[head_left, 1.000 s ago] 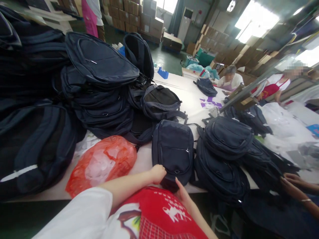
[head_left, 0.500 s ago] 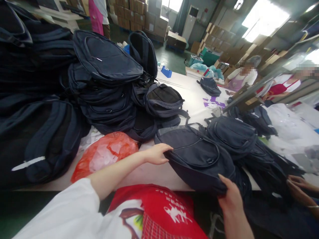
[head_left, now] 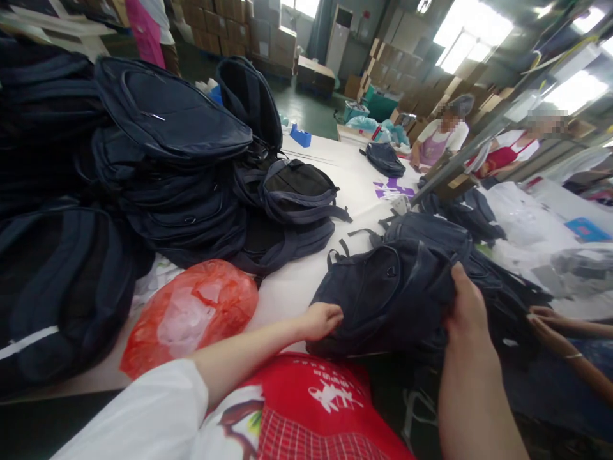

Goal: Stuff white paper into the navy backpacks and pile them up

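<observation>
A dark navy backpack (head_left: 368, 294) lies tilted at the table's front edge, its zippered front panel facing up and its straps pointing away from me. My left hand (head_left: 323, 321) is closed on its near left side, with the fingertips curled into the fabric. At the right end my right hand (head_left: 467, 303) grips the raised bottom of the bag; most of those fingers are hidden behind it. Just behind sits another navy backpack (head_left: 428, 229), partly covered by the held one. To the left of my forearm rests a red plastic bag (head_left: 234, 300) with pale contents.
Navy backpacks (head_left: 172, 115) are piled high on the left. A co-worker's hands (head_left: 550, 322) touch dark bags at the right. A blue tape dispenser (head_left: 301, 135) and a small backpack (head_left: 383, 158) stand farther back on the white table (head_left: 320, 163). A metal post (head_left: 460, 160) slants up at right.
The held backpack has turned, its right end lifted by my right hand. My left hand has moved down along the near side and closed. The whole view has shifted slightly right.
</observation>
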The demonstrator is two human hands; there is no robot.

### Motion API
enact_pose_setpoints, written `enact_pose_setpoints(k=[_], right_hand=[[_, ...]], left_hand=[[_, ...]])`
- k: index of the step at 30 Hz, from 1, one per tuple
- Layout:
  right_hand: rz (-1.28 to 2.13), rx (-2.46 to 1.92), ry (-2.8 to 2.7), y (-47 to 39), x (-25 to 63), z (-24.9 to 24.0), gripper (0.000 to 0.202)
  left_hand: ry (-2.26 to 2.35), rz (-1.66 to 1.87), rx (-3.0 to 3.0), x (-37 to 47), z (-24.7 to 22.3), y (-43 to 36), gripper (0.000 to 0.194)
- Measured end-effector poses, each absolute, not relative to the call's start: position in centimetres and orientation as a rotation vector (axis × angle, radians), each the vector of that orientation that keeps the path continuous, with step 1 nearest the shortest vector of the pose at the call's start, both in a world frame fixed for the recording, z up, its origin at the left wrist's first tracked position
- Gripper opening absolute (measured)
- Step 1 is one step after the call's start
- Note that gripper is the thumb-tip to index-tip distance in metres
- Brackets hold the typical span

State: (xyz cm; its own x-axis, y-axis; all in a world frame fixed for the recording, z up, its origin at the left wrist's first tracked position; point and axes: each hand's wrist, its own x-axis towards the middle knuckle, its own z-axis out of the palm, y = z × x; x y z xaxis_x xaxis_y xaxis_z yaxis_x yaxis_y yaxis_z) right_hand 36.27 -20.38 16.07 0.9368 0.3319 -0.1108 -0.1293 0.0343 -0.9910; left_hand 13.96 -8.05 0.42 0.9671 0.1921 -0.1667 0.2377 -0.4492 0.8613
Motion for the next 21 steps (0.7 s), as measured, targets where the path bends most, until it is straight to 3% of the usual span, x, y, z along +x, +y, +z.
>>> enact_pose_setpoints(k=[4, 8, 11, 16, 18, 21], right_hand=[[0.251, -1.657, -0.348, -20.6, 36.6, 16.3, 0.047], [0.242, -1.7, -0.328, -20.4, 36.2, 16.4, 0.049], [0.21, -1.713, -0.264, -20.5, 36.1, 16.0, 0.051], [0.182, -1.773, -0.281, -20.6, 37.5, 15.5, 0.051], [0.042, -1.873, -0.304, -21.0, 37.8, 15.9, 0.049], [-0.525, -1.957, -0.469, -22.3, 36.3, 17.4, 0.047]], left_hand=[[0.138, -0.118, 2.167, 14.5, 1.0, -7.2, 0.009], [-0.146, -0.245, 2.376, 14.0, 1.5, -8.1, 0.035], [-0.187, -0.193, 2.429, 13.5, 1.1, -9.4, 0.043], [-0.159, -0.059, 2.497, 13.8, 0.1, -10.9, 0.022], [-0.139, 0.004, 2.47, 13.9, 0.9, -10.5, 0.019], [0.038, 0.148, 2.407, 14.2, 4.5, -8.7, 0.026]])
